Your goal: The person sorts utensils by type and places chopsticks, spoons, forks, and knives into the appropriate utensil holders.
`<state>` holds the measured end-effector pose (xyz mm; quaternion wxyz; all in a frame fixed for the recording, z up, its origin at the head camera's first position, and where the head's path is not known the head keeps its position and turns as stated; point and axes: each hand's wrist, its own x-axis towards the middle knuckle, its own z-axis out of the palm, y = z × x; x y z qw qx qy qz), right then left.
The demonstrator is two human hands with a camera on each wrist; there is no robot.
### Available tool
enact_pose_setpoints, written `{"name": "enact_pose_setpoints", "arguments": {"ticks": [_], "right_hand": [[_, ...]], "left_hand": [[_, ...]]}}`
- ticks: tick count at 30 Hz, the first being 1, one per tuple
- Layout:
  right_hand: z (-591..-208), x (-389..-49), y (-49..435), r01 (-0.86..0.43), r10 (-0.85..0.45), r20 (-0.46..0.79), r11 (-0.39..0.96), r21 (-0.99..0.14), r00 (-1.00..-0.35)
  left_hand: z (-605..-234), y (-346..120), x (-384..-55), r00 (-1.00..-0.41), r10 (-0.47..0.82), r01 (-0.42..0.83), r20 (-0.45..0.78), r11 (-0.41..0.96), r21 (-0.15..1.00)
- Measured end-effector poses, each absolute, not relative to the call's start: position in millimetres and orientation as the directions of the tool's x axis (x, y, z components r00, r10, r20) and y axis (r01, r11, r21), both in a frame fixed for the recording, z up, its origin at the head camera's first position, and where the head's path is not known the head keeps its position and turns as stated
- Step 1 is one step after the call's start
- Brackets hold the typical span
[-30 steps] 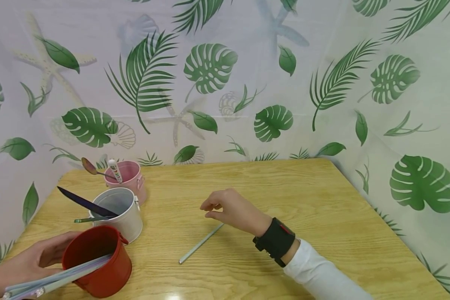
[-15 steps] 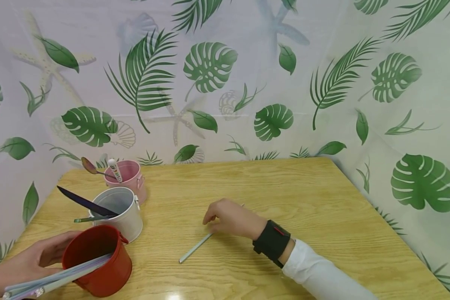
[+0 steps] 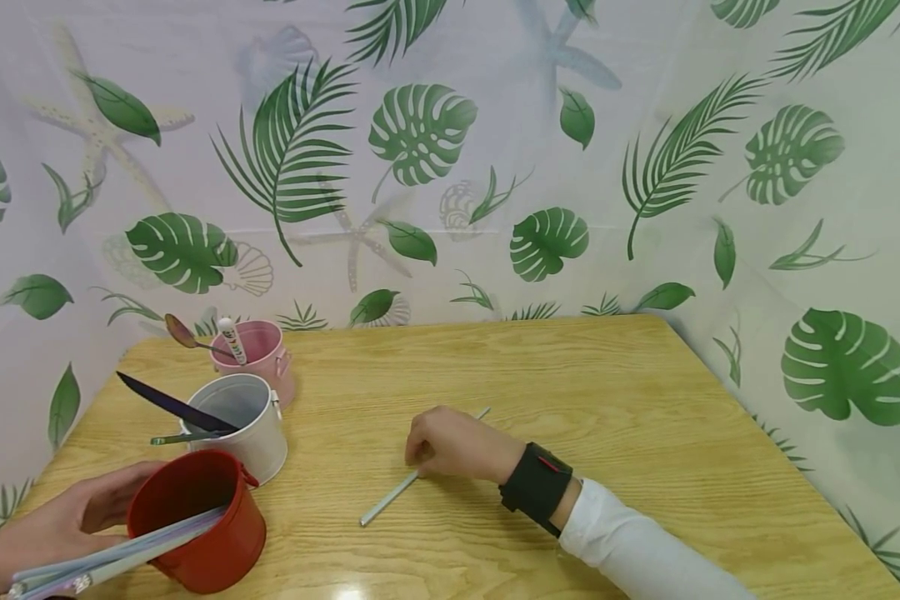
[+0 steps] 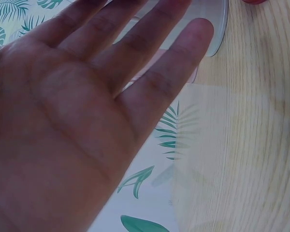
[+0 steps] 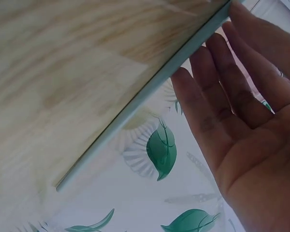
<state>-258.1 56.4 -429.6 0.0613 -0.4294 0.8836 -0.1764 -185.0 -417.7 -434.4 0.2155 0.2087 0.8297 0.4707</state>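
Note:
My right hand [image 3: 457, 446] reaches down over a slim pale green stick [image 3: 390, 497] lying diagonally on the table. Its thumb and fingers pinch the stick around the middle; the right wrist view shows the thumb tip and fingertips [image 5: 181, 75] along the stick [image 5: 121, 118]. At the lower left, my left hand [image 3: 67, 517] is beside a red bucket [image 3: 228, 542], its fingers fairly straight in the left wrist view. Several slim pale blue, lilac and whitish sticks [image 3: 135, 550] lean out of the bucket toward me, across the left hand's thumb side.
Behind the red bucket stands a white bucket [image 3: 262, 442] holding a dark-bladed knife [image 3: 168, 402] and a green-handled utensil [image 3: 180, 438]. Farther back, a pink bucket [image 3: 281, 379] holds a spoon [image 3: 182, 332] and a white patterned handle [image 3: 232, 342]. A leaf-print cloth [image 3: 450, 167] surrounds the wooden table [image 3: 555, 367].
My right hand has lowered from above the stick onto it, its fingers closing around the middle. The left hand, the buckets and the stick have stayed where they were.

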Motion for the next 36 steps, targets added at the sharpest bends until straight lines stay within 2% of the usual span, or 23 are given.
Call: {"name": "enact_pose_setpoints", "arguments": {"ticks": [9, 19, 36], "right_hand": [[-434.0, -257.5, 56.5, -0.762, -0.785, 0.049, 0.582, -0.285, -0.618], [-433.8, -255.9, 55.6, -0.773, -0.785, 0.056, 0.59, -0.235, -0.616], [-432.8, -255.6, 56.3, -0.757, -0.769, 0.072, 0.6, -0.259, -0.635]], "left_hand": [[-435.5, -419.0, -185.9, -0.811, 0.557, 0.107, -0.179, 0.443, 0.89], [-436.3, -419.2, -186.5, -0.813, 0.556, 0.126, -0.172, 0.456, 0.881], [-440.0, -419.9, -185.3, -0.815, 0.545, 0.095, -0.198, 0.462, 0.882]]}}
